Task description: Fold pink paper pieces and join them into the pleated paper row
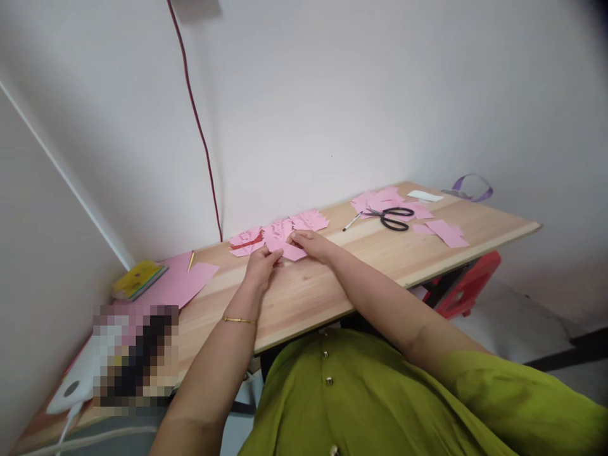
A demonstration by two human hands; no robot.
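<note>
Both hands are at a pink piece of paper near the middle of the wooden table. My left hand, below a gold bracelet, pinches the paper's left edge between thumb and fingers. At its upper right side, my right hand has its fingers closed on the same paper. Just behind the hands, several pink paper pieces with jagged edges lie along the wall. A red strip shows among the pieces at the left.
Black-handled scissors and a pen lie right of my hands, by more pink pieces. Farther right are a white strip and a purple band. A yellow pad rests on pink sheets at left.
</note>
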